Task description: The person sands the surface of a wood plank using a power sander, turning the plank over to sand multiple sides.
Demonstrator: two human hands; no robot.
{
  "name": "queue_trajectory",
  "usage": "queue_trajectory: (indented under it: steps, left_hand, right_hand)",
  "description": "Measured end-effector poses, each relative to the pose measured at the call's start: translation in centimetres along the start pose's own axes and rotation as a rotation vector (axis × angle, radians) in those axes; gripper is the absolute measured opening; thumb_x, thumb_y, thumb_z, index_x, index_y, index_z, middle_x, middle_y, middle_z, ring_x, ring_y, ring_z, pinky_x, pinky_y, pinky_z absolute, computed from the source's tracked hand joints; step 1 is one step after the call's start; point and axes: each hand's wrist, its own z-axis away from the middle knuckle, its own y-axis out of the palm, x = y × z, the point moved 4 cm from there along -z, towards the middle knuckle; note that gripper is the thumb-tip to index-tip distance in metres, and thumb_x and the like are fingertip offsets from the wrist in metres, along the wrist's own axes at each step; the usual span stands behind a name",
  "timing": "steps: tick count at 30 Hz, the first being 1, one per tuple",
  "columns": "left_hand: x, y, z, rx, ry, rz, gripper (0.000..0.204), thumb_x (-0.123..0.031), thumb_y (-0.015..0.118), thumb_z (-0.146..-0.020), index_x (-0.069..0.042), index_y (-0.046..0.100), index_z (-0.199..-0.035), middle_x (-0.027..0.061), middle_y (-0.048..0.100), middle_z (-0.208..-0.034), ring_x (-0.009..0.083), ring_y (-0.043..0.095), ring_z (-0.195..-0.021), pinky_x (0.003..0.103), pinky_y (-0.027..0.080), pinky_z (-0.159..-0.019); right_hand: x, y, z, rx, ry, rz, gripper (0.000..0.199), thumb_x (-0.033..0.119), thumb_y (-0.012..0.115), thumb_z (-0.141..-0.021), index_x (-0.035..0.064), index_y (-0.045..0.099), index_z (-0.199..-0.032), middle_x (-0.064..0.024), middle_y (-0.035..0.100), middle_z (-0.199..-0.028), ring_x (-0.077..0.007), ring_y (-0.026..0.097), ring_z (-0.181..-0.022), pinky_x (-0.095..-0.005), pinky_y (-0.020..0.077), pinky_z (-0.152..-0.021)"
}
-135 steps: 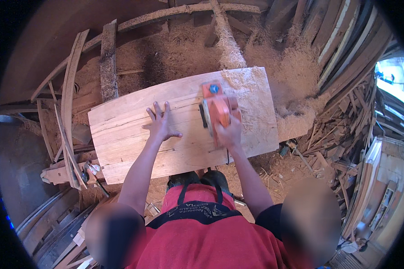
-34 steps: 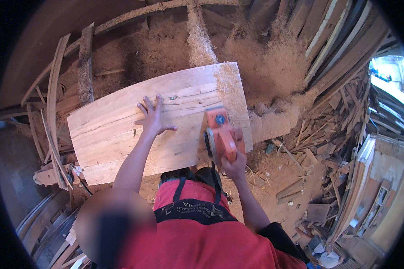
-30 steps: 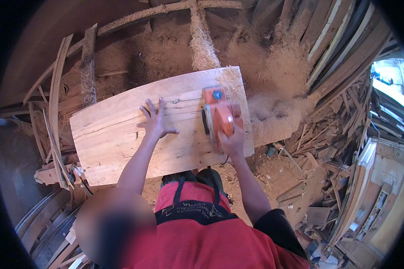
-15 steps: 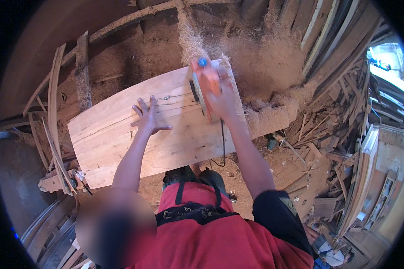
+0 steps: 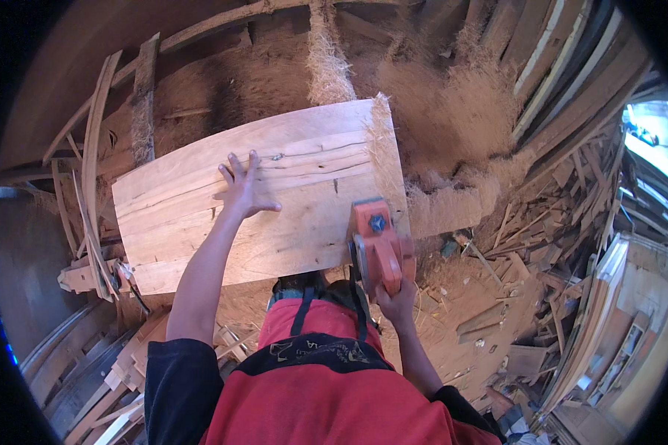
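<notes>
A broad pale wooden panel with dark grain cracks and a few knots lies in front of me. Flat on its left half rests my left hand, fingers spread, holding nothing. My right hand is wrapped round the rear handle of an orange electric planer. The planer's front part sits over the panel's near right corner, while its rear extends past the near edge toward me. Curly wood shavings cover a strip along the panel's right end.
A shaving-covered beam runs away behind the panel. Long boards lean at the far right, above a heap of wood scraps. Thin slats stand at the left. Sawdust and offcuts litter the floor.
The planer in my right hand has come from the panel's far edge back toward me, to the near right corner. Shavings now show along the right end. My left hand stays in place.
</notes>
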Motion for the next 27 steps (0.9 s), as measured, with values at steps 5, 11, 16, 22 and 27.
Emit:
queue_trajectory:
  steps: [5, 11, 16, 22, 27]
  left_hand:
    - [-4.5, -3.0, -0.5, 0.279, -0.206, -0.135, 0.156, -0.063, 0.094, -0.043, -0.037, -0.003, -0.161, 0.0243, -0.013, -0.166, 0.0544, -0.008, -0.15, 0.09, 0.023, -0.092]
    - [-2.4, -1.9, 0.2, 0.251, -0.205, -0.142, 0.156, -0.065, 0.093, -0.042, -0.036, -0.003, -0.161, 0.0233, -0.013, -0.166, 0.0537, -0.007, -0.15, 0.09, 0.024, -0.092]
    - [-4.5, -2.8, -0.9, 0.332, -0.207, -0.173, 0.156, -0.066, 0.093, -0.042, -0.036, -0.004, -0.161, 0.0231, -0.013, -0.166, 0.0533, -0.009, -0.15, 0.09, 0.024, -0.092]
    - [-2.6, -1.8, -0.1, 0.269, -0.186, -0.127, 0.157, -0.064, 0.094, -0.042, -0.035, -0.004, -0.161, 0.0232, -0.015, -0.166, 0.0533, -0.01, -0.15, 0.09, 0.023, -0.092]
    - [-4.6, -2.8, -0.6, 0.318, -0.235, -0.169, 0.157, -0.063, 0.095, -0.043, -0.032, -0.004, -0.162, 0.0255, -0.014, -0.165, 0.0557, -0.009, -0.149, 0.09, 0.023, -0.092]
  right_hand:
    - [3.3, 2.8, -10.8, 0.071, 0.005, 0.006, 0.022, 0.015, 0.071, -0.076, -0.0009, 0.067, -0.09, -0.0186, 0.066, -0.073, -0.0291, 0.068, -0.069, -0.0413, 0.0524, -0.067]
    - [9.4, 8.5, -23.5, 0.004, -0.215, 0.035, 0.023, 0.024, 0.071, -0.077, 0.0022, 0.07, -0.087, -0.0217, 0.068, -0.075, -0.0369, 0.068, -0.072, -0.0462, 0.0528, -0.069]
    - [12.7, 10.1, -32.2, -0.025, -0.248, 0.062, 0.025, 0.026, 0.066, -0.079, 0.0028, 0.071, -0.088, -0.019, 0.069, -0.082, -0.0361, 0.068, -0.079, -0.0472, 0.0525, -0.076]
    - [9.3, 6.3, -23.7, 0.137, -0.116, 0.134, 0.027, 0.019, 0.067, -0.078, 0.0033, 0.071, -0.099, -0.0234, 0.069, -0.103, -0.0364, 0.067, -0.099, -0.0462, 0.0517, -0.087]
    - [1.8, -2.0, -6.2, -0.132, -0.239, 0.011, 0.038, 0.018, 0.071, -0.078, -0.0017, 0.066, -0.111, -0.0206, 0.07, -0.104, -0.0358, 0.068, -0.102, -0.0453, 0.0525, -0.086]
